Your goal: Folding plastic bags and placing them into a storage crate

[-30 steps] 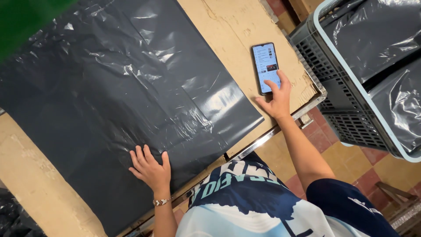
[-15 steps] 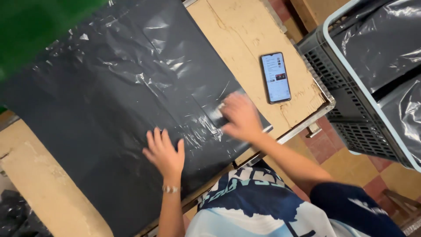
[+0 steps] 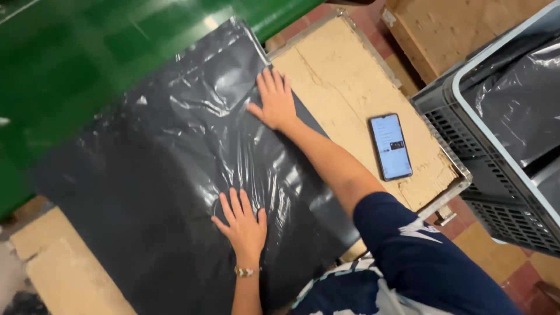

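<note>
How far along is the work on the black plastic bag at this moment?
Done: the black plastic bag lies spread on the cardboard-topped table, and the phone is set aside, untouched. In hand: the left hand presses flat near the bag's near edge while the right hand presses flat at its far right edge. Left: creases and ripples show between the hands; no fold is visible yet.

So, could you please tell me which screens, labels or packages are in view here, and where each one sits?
Phone: lies flat on the cardboard bench top, right of the right hand; slim dark rectangle, lit pale-blue screen.
Black plastic bag: spread flat on the bench under both hands; large, glossy, wrinkled.
Crate: far right; grey mesh, holding more black bags.
No labels or signs show.
</note>
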